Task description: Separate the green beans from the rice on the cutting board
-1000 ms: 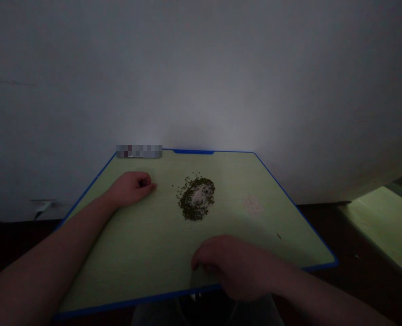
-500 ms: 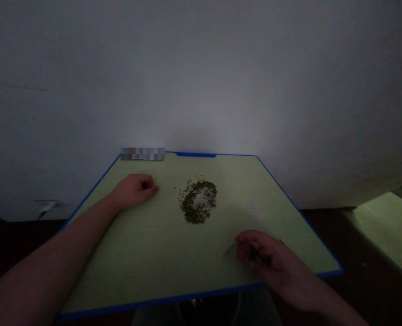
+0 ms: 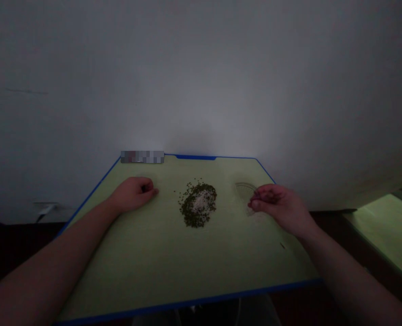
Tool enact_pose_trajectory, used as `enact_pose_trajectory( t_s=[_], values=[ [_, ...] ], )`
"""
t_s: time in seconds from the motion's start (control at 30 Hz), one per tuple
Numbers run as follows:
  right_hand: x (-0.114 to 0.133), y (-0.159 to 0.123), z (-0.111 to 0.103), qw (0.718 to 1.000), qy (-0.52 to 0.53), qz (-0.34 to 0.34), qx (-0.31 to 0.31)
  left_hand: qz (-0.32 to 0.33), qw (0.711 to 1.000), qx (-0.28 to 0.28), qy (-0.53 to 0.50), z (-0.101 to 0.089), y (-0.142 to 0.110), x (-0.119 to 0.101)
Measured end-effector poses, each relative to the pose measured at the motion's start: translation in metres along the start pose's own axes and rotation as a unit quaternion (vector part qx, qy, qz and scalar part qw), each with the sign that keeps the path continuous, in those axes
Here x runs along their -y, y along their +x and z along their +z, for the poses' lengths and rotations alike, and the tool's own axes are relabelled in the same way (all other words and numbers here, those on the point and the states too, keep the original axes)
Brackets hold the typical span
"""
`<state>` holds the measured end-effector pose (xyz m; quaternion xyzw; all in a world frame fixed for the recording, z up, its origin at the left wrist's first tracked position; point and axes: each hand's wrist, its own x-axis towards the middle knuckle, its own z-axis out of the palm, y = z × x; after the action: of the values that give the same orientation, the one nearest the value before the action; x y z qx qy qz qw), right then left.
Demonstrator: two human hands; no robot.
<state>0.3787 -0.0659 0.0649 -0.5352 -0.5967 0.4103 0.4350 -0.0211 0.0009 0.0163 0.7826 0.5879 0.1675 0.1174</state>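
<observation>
In the head view a heap of small green beans, like mung beans (image 3: 194, 218), lies mid-table with white rice-like grains (image 3: 200, 201) on top. My left hand (image 3: 134, 192) rests left of it, fingers curled closed, with nothing visible in them. Right of the heap my right hand (image 3: 277, 203) pinches a clear, curved-edged plate that looks like a protractor (image 3: 243, 192). The protractor is over or beside a small patch of white grains (image 3: 256, 218), partly hidden by it and my fingers; whether they touch cannot be told.
The pale tabletop (image 3: 146, 258) has a blue rim and stands against a grey wall (image 3: 201, 81). A blurred-out strip (image 3: 142, 157) lies at the back left corner. One small dark sliver (image 3: 282, 245) lies at the right. Another pale surface (image 3: 387, 231) is beyond the table's right side.
My right hand has moved from the table's front edge to the right and away from me, bringing the protractor to the white patch. My left hand stays in place.
</observation>
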Motion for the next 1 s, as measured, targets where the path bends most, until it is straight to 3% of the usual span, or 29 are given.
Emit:
enact_pose_trajectory(
  t_s=[0.17,0.4,0.63,0.77,1.0],
  values=[
    [-0.018,0.015,0.003,0.999,-0.011,-0.004,-0.047,0.001,1.0,0.004,-0.006,0.0,0.0,0.0],
    [-0.014,0.048,0.009,1.0,0.02,0.003,0.021,0.001,1.0,0.005,-0.001,-0.001,0.0,-0.003],
    [0.005,0.12,0.041,0.997,-0.002,0.067,0.021,-0.009,1.0,0.004,-0.011,-0.001,0.0,-0.002],
    [0.002,0.167,0.063,0.992,-0.054,0.116,0.023,-0.001,1.0,-0.004,-0.028,-0.001,0.0,0.0],
    [-0.015,0.19,0.093,0.968,-0.135,0.198,0.078,-0.008,0.998,-0.021,-0.055,0.0,0.001,0.003]
  ],
)
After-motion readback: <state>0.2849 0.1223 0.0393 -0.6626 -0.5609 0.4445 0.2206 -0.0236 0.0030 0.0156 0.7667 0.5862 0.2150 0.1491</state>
